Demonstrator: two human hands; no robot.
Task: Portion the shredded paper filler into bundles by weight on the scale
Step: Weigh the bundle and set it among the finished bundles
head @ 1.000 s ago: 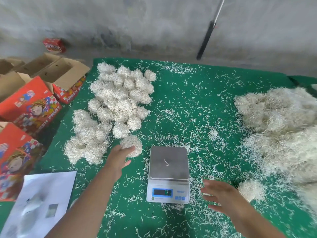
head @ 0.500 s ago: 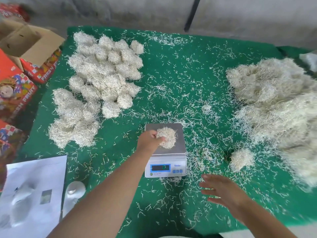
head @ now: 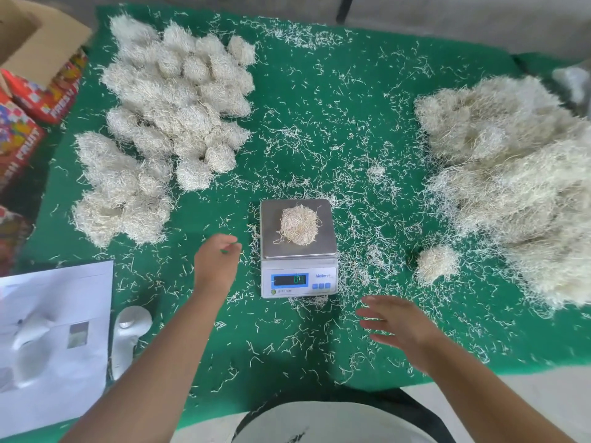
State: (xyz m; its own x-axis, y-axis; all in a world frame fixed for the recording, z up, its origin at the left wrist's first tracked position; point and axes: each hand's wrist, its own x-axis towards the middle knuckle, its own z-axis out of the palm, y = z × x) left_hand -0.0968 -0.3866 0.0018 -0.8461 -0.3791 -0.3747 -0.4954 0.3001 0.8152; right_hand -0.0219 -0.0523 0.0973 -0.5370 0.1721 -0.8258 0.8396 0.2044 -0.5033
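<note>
— The fingers [head: 372,311] of the right hand [head: 398,324]: what are they doing?
— They are lying straight and spread apart, holding nothing, hovering over the green bench [head: 335,107] just in front of the scale [head: 299,247].
— And the left hand [head: 217,263]?
— It is hanging just left of the scale, fingers loosely curled downward and gripping nothing.
— Where is the paper sitting?
— One small round bundle [head: 300,226] is resting on the middle of the scale's steel plate, touched by neither hand. The display is glowing, but its digits are too blurred to read.
— And around that?
— Finished bundles [head: 166,100] are lying packed together at the far left, a big loose pile [head: 518,174] is spreading along the right, and a small clump [head: 436,262] is sitting near its front edge. Stray shreds are lying everywhere. Printed boxes [head: 41,91] are standing beyond the left edge, and a white sheet [head: 54,340] is lying at the near left.
</note>
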